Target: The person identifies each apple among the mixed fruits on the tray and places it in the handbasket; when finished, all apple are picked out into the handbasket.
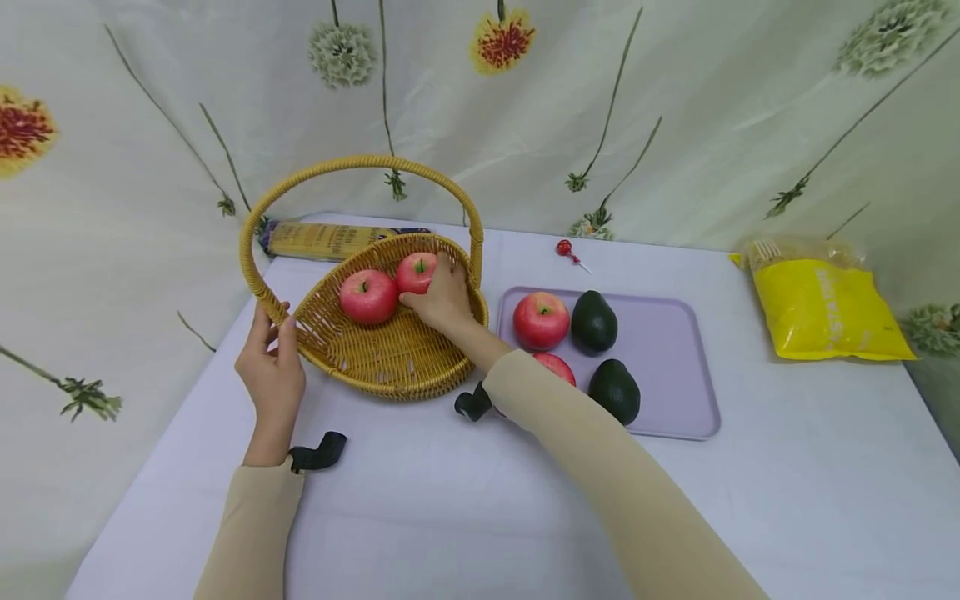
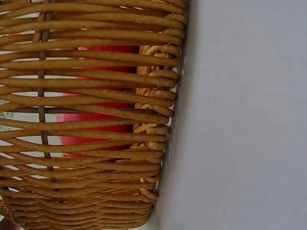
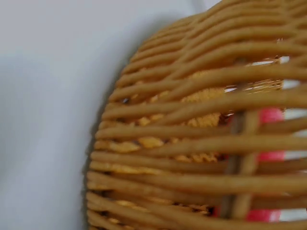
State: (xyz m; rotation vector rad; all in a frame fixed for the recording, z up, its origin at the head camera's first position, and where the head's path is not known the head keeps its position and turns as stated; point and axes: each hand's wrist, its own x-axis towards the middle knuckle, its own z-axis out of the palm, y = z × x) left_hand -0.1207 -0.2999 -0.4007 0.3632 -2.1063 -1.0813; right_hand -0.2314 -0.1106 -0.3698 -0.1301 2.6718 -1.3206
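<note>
A yellow-brown wicker basket (image 1: pixel 397 390) with a tall arched handle stands on the table, one red apple (image 1: pixel 367 298) lying inside at its left. My left hand (image 1: pixel 276 375) holds the basket at the left foot of the handle, thumb and fingers on either side. Inside the basket, my right hand (image 1: pixel 444 300) grips a second red apple (image 1: pixel 414 271) from its right side, palm down, covering part of it. In the left wrist view, red apple skin (image 2: pixel 91 116) shows through the weave. The right wrist view shows the basket's wall (image 3: pixel 158 184) close up; the hand itself is hidden there.
Right of the basket, a lilac tray (image 1: pixel 675 358) bears two apples (image 1: pixel 541 320) and two avocados (image 1: pixel 615 392), partly under my right sleeve. A red lollipop (image 1: pixel 564 247) lies behind it. A yellow bag (image 1: pixel 825 308) sits far right, and a long yellow packet (image 1: pixel 322 240) behind the basket.
</note>
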